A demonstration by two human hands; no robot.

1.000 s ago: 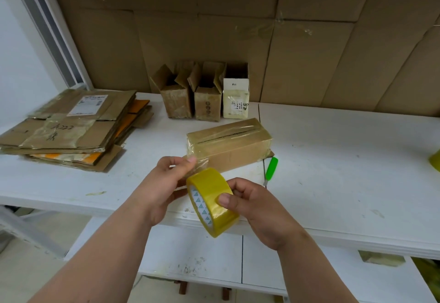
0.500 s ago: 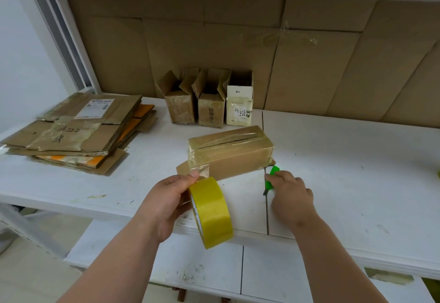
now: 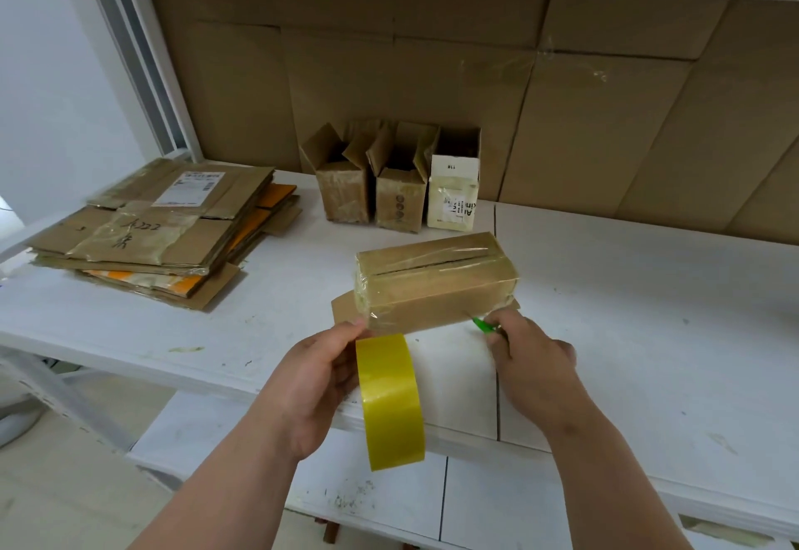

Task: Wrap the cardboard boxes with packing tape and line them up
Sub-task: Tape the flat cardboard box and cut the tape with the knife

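Left hand [image 3: 322,381] fingers grip the tape roll [image 3: 391,402]; right hand [image 3: 529,361] fingers pinch the green cutter [image 3: 483,325].

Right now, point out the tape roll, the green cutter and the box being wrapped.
tape roll [image 3: 391,402], head view, yellow outer band.
green cutter [image 3: 483,325], head view, handle showing beyond the fingers.
box being wrapped [image 3: 436,290], head view, front face.

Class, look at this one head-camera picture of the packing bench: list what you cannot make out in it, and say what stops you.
- Green tool: the right hand covers all but its tip, so its kind is unclear.
- Tape roll: seen edge-on from the head view; its core is hidden, partly by the left hand.
- Label on the white box: print too small.
- Far side of the wrapped box: faces away.
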